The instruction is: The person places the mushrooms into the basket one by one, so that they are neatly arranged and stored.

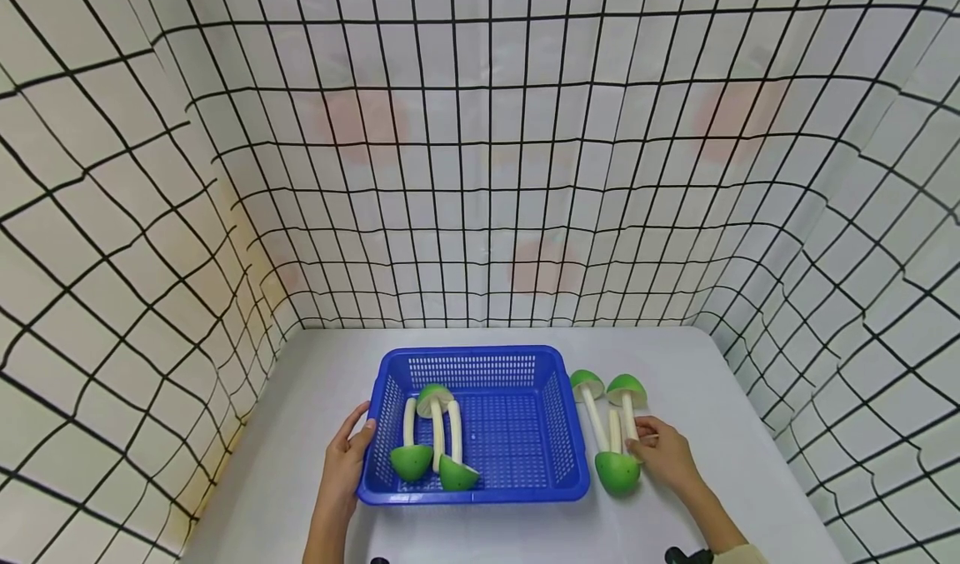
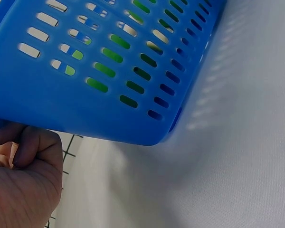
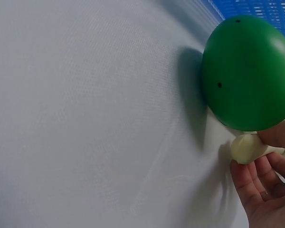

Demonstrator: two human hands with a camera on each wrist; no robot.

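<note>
A blue plastic basket [image 1: 487, 497] stands on the table, with three green-capped toy mushrooms lying in its left part, one of them capped at the near left [image 1: 411, 463]. My left hand [image 1: 345, 464] grips the basket's left rim; in the left wrist view its fingers are curled at the blue edge. Right of the basket lie three more mushrooms. My right hand [image 1: 667, 454] pinches the white stem of the rightmost mushroom [image 1: 627, 391] between thumb and fingers. Beside those fingers is a mushroom with its green cap [image 3: 249, 73] toward me, and farther left another mushroom [image 1: 587, 383] lies slanted.
The white table [image 1: 300, 381] is enclosed at the back and sides by pale walls covered with black grid netting [image 1: 487, 172]. Small black objects [image 1: 686, 556] show at the near edge by the right sleeve [image 1: 738, 555].
</note>
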